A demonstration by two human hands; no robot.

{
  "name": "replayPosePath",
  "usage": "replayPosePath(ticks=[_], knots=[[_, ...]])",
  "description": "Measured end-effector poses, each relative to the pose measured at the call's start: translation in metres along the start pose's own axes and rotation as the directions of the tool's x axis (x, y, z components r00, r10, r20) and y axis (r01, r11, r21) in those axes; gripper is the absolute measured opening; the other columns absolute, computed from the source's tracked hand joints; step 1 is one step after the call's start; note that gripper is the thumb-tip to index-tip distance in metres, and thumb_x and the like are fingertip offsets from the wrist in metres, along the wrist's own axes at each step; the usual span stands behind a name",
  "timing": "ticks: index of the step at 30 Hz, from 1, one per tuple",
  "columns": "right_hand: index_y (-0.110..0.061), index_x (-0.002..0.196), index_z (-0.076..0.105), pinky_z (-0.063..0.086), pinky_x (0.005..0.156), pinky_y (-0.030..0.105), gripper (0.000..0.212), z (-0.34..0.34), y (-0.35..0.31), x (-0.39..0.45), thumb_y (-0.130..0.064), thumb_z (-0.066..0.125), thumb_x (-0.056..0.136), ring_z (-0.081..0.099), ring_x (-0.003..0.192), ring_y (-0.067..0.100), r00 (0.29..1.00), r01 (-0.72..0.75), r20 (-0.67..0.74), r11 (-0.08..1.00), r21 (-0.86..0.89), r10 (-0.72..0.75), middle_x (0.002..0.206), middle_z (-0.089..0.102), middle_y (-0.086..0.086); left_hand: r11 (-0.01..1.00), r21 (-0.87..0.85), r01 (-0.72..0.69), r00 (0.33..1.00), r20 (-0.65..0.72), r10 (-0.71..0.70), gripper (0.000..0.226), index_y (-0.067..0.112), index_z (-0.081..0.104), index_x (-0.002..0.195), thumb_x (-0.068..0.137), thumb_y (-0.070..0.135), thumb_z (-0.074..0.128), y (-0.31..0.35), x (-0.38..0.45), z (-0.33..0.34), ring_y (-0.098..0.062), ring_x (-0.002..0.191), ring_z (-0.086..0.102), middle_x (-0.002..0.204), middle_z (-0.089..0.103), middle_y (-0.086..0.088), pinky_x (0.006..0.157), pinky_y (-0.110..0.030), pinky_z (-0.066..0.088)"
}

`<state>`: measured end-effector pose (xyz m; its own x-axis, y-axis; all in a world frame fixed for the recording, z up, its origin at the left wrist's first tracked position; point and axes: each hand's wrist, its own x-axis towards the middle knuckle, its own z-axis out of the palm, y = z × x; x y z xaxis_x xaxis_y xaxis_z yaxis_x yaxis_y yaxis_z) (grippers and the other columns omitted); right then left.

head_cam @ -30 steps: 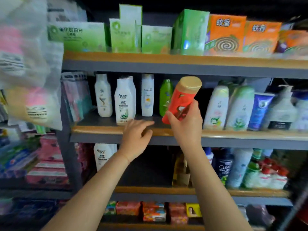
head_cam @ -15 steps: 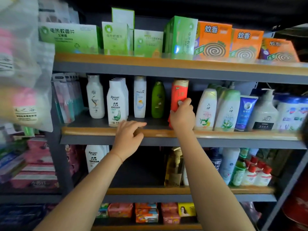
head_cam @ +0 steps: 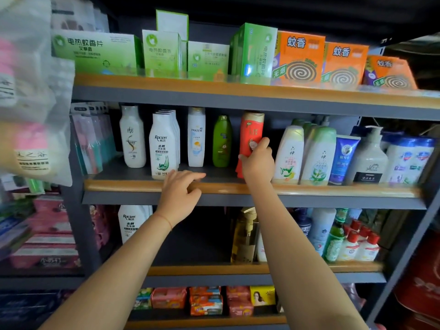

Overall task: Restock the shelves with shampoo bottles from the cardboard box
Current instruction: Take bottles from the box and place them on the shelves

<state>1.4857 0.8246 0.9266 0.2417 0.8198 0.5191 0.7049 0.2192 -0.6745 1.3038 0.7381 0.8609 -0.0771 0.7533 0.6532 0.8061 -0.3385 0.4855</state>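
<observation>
I'm gripping the red shampoo bottle (head_cam: 252,136) low with my right hand (head_cam: 258,164) — likely slick, rigid plastic — left hand (head_cam: 182,194) resting on the shelf edge (head_cam: 333,189), fingers loosely curled, empty.

Two hands were in view, the left hand (head_cam: 179,194) and the right hand (head_cam: 258,163). One red shampoo bottle (head_cam: 251,134) stood in the right hand's grip. One green bottle (head_cam: 222,141) and one Pantene bottle (head_cam: 196,136) stood alone on the middle shelf (head_cam: 131,185). The Racien bottles (head_cam: 163,148) formed one row; at least four tops showed, the exact count hidden. The top shelf (head_cam: 166,85) carried three orange coil boxes (head_cam: 298,63). At least three red-capped small bottles (head_cam: 362,244) stood on the lower shelf (head_cam: 209,269).
</observation>
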Motion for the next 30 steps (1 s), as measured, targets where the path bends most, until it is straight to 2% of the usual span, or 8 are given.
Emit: replayPosePath(ticks=[9,13,16,19,22,24,28,30], knots=[[-0.007,0.128,0.039,0.049,0.079,0.042,0.068,-0.005,-0.004,-0.012,-0.027,0.082,0.079,0.057,0.111,0.036,0.998,0.023,-0.06,0.999,0.027,-0.021,0.125,0.05,0.015,1.0,0.012,-0.013,1.0,0.016,0.013,0.042,0.028,0.067,0.122,0.087,0.006,0.059,-0.001,0.0,-0.002,-0.018,0.106,0.046,0.107,0.06,0.016,0.096,-0.028,0.029],[-0.005,0.116,0.053,0.048,0.08,0.032,0.045,-0.003,-0.02,-0.063,-0.018,0.078,0.082,0.054,0.098,0.024,0.897,0.379,-0.299,0.914,0.145,-0.324,0.11,0.055,0.011,0.997,-0.062,-0.045,0.999,-0.005,0.044,0.042,0.024,0.064,0.129,0.09,0.01,0.058,0.006,-0.011,-0.023,-0.006,0.125,0.041,0.129,0.054,0.013,0.106,-0.019,0.025],[-0.011,0.09,0.059,0.048,0.064,0.025,0.013,0.018,-0.032,-0.124,-0.018,0.07,0.09,0.057,0.07,0.012,0.921,0.363,-0.054,0.795,0.487,-0.387,0.078,0.061,-0.001,0.998,-0.016,-0.067,0.984,-0.166,0.063,0.034,0.018,0.07,0.114,0.087,0.024,0.052,-0.014,-0.05,-0.042,-0.006,0.116,0.049,0.119,0.06,0.01,0.101,-0.019,0.034],[-0.012,0.078,0.058,0.051,0.06,0.035,0.019,0.072,-0.029,-0.19,-0.021,0.069,0.092,0.06,0.06,0.022,0.854,0.042,0.376,0.769,0.638,-0.359,0.065,0.063,0.007,0.964,-0.067,0.258,0.961,-0.082,-0.263,0.023,0.023,0.073,0.095,0.086,0.028,0.053,-0.072,-0.125,-0.047,-0.006,0.088,0.063,0.095,0.068,0.012,0.081,-0.029,0.051],[-0.003,0.078,0.059,0.051,0.057,0.037,0.022,0.145,-0.011,-0.265,-0.017,0.07,0.091,0.059,0.052,0.019,0.668,-0.227,0.685,0.797,0.56,-0.291,0.063,0.064,0.012,0.768,-0.013,0.64,0.764,0.114,-0.635,0.015,0.029,0.07,0.085,0.094,0.022,0.06,-0.139,-0.225,-0.044,-0.006,0.078,0.064,0.084,0.071,0.008,0.075,-0.031,0.052],[0.003,0.083,0.059,0.051,0.057,0.036,0.024,0.191,0.01,-0.324,-0.017,0.069,0.093,0.059,0.051,0.015,0.47,-0.347,0.863,0.86,0.374,-0.185,0.062,0.063,0.011,0.611,0.111,0.784,0.585,0.198,-0.786,0.015,0.026,0.067,0.088,0.099,0.023,0.057,-0.176,-0.301,-0.043,-0.019,0.082,0.063,0.086,0.069,-0.001,0.076,-0.035,0.049],[-0.011,0.08,0.059,0.052,0.052,0.025,0.021,0.265,0.07,-0.452,-0.023,0.066,0.094,0.061,0.055,0.014,0.025,-0.333,0.992,0.937,-0.105,0.12,0.069,0.066,0.007,0.316,0.4,0.86,0.215,0.277,-0.937,0.026,0.025,0.066,0.092,0.101,0.036,0.044,-0.229,-0.449,-0.044,-0.019,0.077,0.063,0.085,0.066,0.001,0.063,-0.032,0.048],[-0.013,0.073,0.058,0.048,0.046,0.02,0.025,0.291,0.105,-0.509,-0.024,0.064,0.095,0.059,0.05,0.011,-0.074,-0.264,0.965,0.928,-0.264,0.253,0.063,0.062,0.007,0.265,0.515,0.815,0.108,0.314,-0.943,0.027,0.022,0.066,0.096,0.1,0.034,0.042,-0.243,-0.507,-0.04,-0.021,0.083,0.064,0.091,0.066,-0.001,0.071,-0.033,0.052]])
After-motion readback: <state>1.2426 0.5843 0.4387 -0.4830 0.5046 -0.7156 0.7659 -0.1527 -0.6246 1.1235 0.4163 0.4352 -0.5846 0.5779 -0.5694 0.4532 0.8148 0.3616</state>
